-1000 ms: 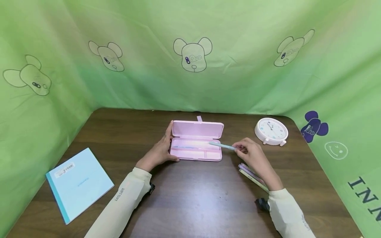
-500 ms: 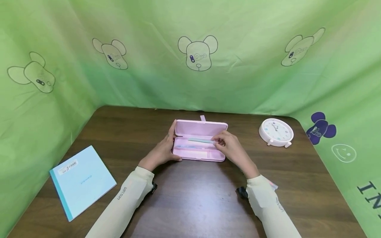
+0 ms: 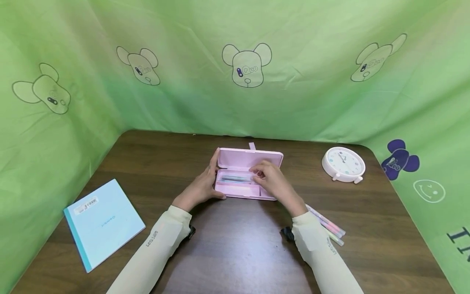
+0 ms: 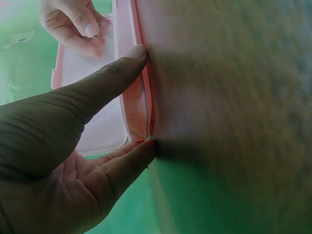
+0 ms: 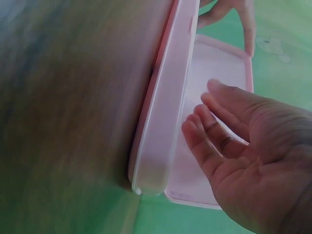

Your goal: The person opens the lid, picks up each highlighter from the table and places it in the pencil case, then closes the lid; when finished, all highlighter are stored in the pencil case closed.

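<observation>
A pink pencil case (image 3: 238, 190) lies on the table with its lid raised at the back. My left hand (image 3: 202, 186) holds its left end; in the left wrist view the thumb is on the front side and the fingers are at the end. Pale teal and blue pens (image 3: 235, 178) lie in the long rear compartment. My right hand (image 3: 273, 180) is over the right part of the case. The right wrist view shows its loosely bent fingers (image 5: 207, 131) with nothing visible between them. This hand hides the right end of the rear compartment.
Pink, purple and yellow-green pens (image 3: 332, 230) lie beside my right sleeve. A white round clock (image 3: 344, 163) rests at the back right, and a light blue notebook (image 3: 104, 224) at the left. Green printed cloth (image 3: 183, 102) surrounds the table.
My right hand has carried a pale teal pen leftward into the rear compartment, where it lies out of the fingers. The left hand stays on the case. The view has shifted slightly.
</observation>
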`<state>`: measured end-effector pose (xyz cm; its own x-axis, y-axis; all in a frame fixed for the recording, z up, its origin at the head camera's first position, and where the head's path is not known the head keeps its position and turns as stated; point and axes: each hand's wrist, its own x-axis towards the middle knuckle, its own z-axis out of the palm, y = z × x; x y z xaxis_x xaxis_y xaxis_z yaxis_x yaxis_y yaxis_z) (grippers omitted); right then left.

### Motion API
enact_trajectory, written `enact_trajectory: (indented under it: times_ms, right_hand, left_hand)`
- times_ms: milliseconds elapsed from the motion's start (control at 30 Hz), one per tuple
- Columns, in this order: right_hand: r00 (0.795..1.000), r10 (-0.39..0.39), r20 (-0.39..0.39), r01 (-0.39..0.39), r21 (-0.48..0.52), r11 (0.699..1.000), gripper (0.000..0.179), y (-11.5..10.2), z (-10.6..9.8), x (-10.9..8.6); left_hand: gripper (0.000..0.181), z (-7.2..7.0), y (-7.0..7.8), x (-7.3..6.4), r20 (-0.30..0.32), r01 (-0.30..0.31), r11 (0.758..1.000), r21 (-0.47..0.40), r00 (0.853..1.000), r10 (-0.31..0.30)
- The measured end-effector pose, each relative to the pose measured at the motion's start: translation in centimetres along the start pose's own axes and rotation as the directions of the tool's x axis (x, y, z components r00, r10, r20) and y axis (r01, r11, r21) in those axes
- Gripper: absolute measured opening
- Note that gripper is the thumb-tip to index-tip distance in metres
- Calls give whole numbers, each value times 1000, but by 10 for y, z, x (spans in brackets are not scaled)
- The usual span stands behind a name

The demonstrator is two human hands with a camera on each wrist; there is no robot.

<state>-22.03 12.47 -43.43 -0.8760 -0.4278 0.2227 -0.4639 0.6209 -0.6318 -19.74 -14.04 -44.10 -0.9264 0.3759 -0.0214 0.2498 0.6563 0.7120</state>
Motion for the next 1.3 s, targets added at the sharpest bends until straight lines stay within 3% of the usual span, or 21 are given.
enact_trajectory:
  times_ms: [200,367,700,967,1133,1300]
  right_hand:
    - [1000,-6,-30,6,-20,1000,27,5,-6,-9]
    - [999,-2,-32,1,-40,999,24,16,-23,-29]
    - [995,82,-54,-89,-131,987,28,45,-72,-103]
    - [981,184,-70,-192,-135,972,29,73,-105,-169]
    - [968,235,-84,-243,-116,963,26,82,-116,-201]
    - [969,240,-61,-244,-72,967,23,88,-116,-217]
  left_hand:
    - [151,1,-1,0,-4,-10,1000,1,1000,10]
    - [151,0,0,0,3,2,1000,0,1000,-2]
    - [151,1,-2,1,0,-1,1000,20,1000,1]
    - [150,1,-3,1,-2,1,1000,30,1000,-1]
    - [150,2,-3,2,-1,-12,999,34,1000,12]
    - [149,1,-1,0,1,-8,1000,29,1000,8]
